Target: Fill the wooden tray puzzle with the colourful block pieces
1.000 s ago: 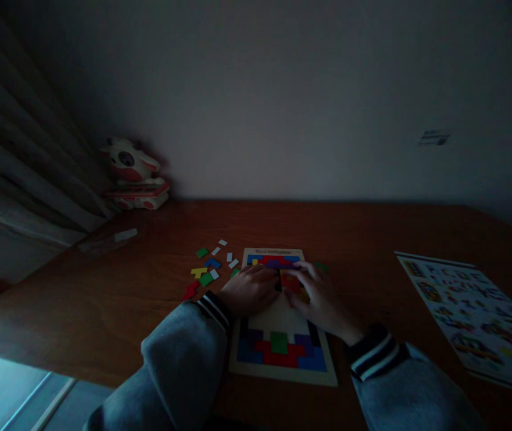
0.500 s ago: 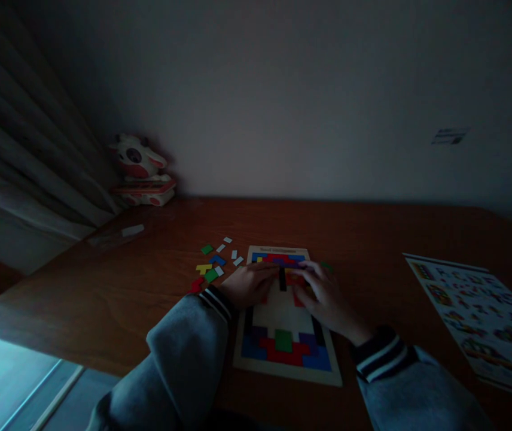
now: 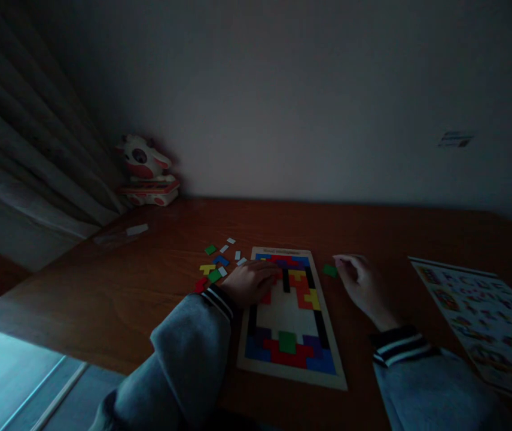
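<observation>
A wooden puzzle board (image 3: 298, 381) with coloured block pieces lies in front of me, its middle partly unfilled. My left hand (image 3: 251, 282) rests over the board's upper left side, fingers stretched out flat and hiding some pieces there. Just right of the board, my right hand (image 3: 363, 288) is held over the table with its fingers loosely bent, and no piece shows in it. Close to its fingertips lies a green piece (image 3: 329, 270). A green square (image 3: 287, 343) sits in the board's lower part, above a red piece (image 3: 289, 357).
Left of the board are loose pieces: a yellow one (image 3: 207, 269), a blue one (image 3: 221, 261), a red one (image 3: 201, 285) and several white ones. A printed sheet (image 3: 484, 323) lies at the right. A cow-shaped toy (image 3: 146, 173) stands at the back left, beside a curtain (image 3: 32, 143).
My right hand has left the board and moved right, close to the green piece. The yellow and orange pieces it covered now show. My left hand stays on the board.
</observation>
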The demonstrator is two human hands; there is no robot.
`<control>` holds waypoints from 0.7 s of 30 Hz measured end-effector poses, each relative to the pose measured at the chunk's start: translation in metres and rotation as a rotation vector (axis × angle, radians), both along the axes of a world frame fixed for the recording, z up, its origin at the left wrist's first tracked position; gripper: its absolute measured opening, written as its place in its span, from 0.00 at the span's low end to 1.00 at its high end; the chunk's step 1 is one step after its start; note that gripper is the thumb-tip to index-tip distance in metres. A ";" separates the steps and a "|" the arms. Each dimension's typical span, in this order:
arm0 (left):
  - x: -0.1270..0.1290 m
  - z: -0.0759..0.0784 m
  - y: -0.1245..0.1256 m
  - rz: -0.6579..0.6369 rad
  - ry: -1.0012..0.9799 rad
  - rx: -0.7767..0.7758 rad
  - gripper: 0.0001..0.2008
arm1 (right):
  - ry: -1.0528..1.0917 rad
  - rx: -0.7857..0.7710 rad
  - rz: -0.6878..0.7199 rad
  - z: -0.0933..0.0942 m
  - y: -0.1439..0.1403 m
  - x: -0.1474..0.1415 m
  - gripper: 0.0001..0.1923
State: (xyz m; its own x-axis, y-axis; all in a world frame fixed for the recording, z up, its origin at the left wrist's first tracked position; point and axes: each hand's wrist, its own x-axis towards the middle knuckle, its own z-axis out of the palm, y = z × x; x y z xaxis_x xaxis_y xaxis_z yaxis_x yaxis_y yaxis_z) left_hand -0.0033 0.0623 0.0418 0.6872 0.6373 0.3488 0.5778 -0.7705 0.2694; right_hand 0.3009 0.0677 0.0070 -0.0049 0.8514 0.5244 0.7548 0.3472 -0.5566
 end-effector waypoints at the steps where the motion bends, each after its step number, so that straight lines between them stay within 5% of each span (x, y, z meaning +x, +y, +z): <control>1: -0.001 0.000 0.001 0.041 -0.016 0.016 0.14 | -0.023 -0.030 0.004 -0.003 0.002 0.007 0.18; 12: -0.047 0.015 0.019 0.482 -0.447 0.047 0.12 | -0.183 -0.133 0.012 -0.011 -0.001 0.012 0.23; 17: -0.086 0.019 0.019 0.591 -0.218 0.246 0.12 | -0.173 -0.132 0.010 -0.012 0.001 0.013 0.23; 21: -0.110 0.010 0.015 0.447 0.030 0.177 0.14 | -0.132 -0.132 0.020 -0.012 0.000 0.012 0.21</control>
State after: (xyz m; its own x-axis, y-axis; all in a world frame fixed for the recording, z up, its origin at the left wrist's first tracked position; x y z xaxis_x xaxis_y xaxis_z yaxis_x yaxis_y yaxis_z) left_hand -0.1135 0.0777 0.0519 0.3706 0.8052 0.4629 0.8685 -0.4771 0.1346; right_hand 0.3127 0.0675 -0.0053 -0.0839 0.9119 0.4017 0.8180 0.2932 -0.4948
